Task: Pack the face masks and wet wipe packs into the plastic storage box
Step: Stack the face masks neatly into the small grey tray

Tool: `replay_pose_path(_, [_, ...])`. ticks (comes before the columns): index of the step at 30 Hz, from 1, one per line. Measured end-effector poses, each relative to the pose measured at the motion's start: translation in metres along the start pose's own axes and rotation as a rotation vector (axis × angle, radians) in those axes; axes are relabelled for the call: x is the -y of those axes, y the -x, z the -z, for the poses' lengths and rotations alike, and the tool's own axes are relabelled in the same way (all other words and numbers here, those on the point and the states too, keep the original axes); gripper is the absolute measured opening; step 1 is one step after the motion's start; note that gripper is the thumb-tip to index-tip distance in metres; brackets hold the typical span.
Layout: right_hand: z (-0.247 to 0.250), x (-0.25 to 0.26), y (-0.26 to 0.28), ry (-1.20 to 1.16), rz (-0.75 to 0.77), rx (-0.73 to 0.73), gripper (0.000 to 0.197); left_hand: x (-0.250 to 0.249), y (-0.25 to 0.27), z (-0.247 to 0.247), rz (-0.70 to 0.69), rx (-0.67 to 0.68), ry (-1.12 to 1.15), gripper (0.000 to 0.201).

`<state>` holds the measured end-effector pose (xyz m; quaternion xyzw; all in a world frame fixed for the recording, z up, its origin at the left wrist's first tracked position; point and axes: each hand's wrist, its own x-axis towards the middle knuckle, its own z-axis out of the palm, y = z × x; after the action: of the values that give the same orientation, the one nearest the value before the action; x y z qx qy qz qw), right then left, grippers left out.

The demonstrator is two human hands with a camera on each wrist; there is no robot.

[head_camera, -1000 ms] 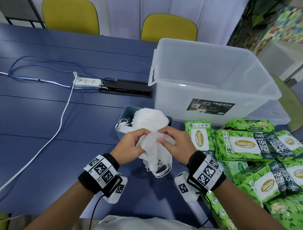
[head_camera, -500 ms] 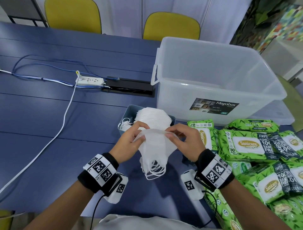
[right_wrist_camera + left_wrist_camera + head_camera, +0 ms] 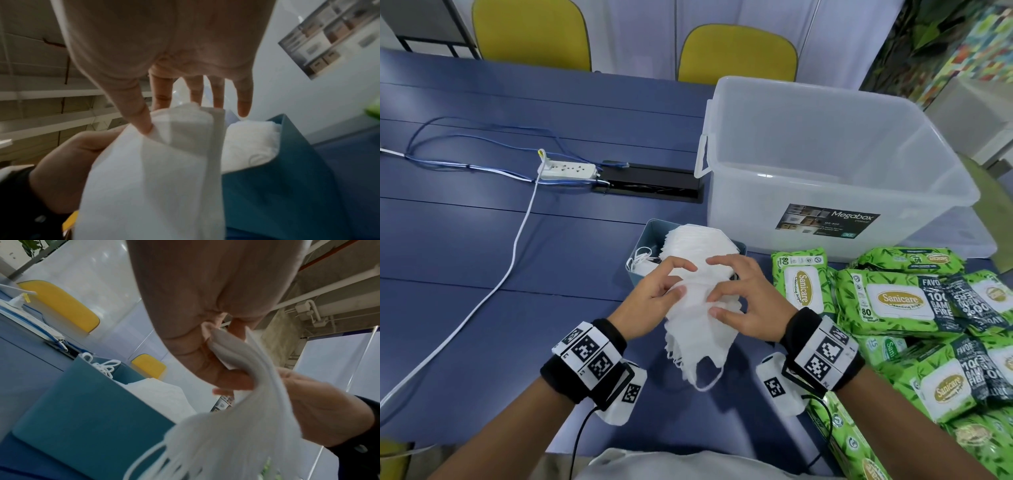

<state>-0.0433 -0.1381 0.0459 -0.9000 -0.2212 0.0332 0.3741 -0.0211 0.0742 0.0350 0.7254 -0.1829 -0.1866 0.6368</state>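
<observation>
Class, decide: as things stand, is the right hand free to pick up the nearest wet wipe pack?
Probably not yet: the right hand and left hand both hold the face masks, though the wet wipe pack lies unobstructed beside it.

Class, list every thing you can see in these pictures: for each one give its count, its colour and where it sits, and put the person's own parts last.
storage box: one, clear, open, far right on the table.
wet wipe packs: a pile, green, before the box; count unclear.
held masks: a bunch, white, between both hands.
small bin: one, teal, left of the packs, holding more white masks.
power strip: one, white, far left-centre, with white and blue cables.
cable hatch: one, black, set in the table.
table: one, blue.
chairs: two, yellow, behind the table.
wrist bands: two, black with marker tags.
left hand: grips the masks.
right hand: pinches the masks.
</observation>
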Motion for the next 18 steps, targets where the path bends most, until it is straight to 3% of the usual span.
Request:
replay_pose_path(6, [-0.0071, 0.0032, -0.0042, -0.208, -0.157, -0.051, 0.006, -0.0034, 0.0007, -0.0025, -0.015, 0.006, 0.017, 0.026])
replay_pose_path(13, [-0.0095, 0.0053, -0.0090, -0.263, -0.167, -0.120, 0.022, -0.0017, 0.0022, -0.0070, 0.001, -0.070, -0.116, 0.033])
replay_pose_path(18, [-0.0064, 0.0085, -0.0108, -0.157, -0.170, 0.044, 0.040, -0.0010, 0.0008, -0.0093, -0.073, -0.088, -0.220, 0.032])
